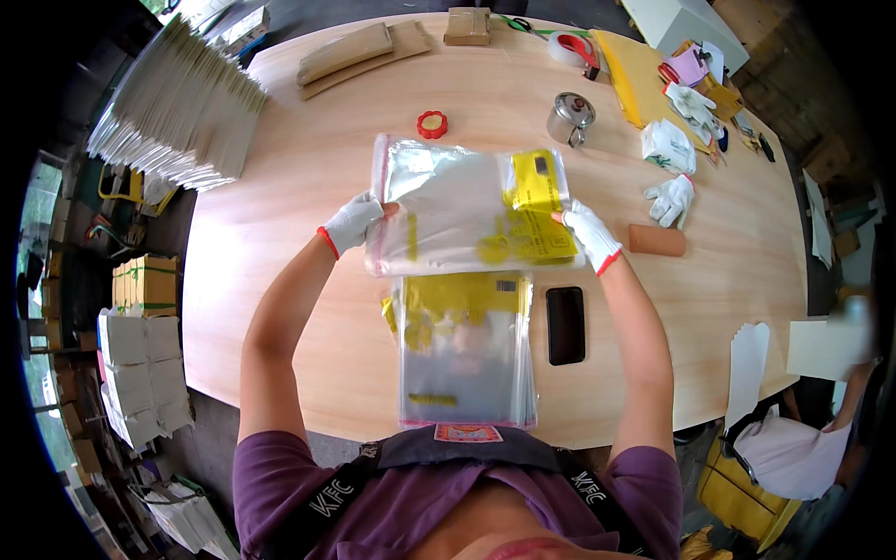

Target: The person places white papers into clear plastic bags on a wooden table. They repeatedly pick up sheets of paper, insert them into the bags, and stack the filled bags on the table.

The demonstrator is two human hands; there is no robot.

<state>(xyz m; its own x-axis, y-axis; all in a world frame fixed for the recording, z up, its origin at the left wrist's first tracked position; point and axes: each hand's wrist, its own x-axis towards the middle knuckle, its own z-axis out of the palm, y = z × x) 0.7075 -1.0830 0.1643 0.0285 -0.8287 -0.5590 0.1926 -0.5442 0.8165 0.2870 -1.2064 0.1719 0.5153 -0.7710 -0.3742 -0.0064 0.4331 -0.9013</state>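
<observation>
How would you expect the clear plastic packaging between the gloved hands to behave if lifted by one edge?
The clear plastic packaging would probably flop, as it looks thin and wrinkled. It may slide easily, judging by its glossy reflections. It seems light, with the left hand and right hand holding it near its side edges.

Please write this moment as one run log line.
left hand: grips left edge, yellow-printed clear plastic bags | right hand: grips right edge | nearer body: second bag stack | beside it: black smartphone

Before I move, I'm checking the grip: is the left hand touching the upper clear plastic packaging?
Touching. The head view shows a bare fingertip of the left hand resting on the upper plastic packaging near its left edge.
</observation>
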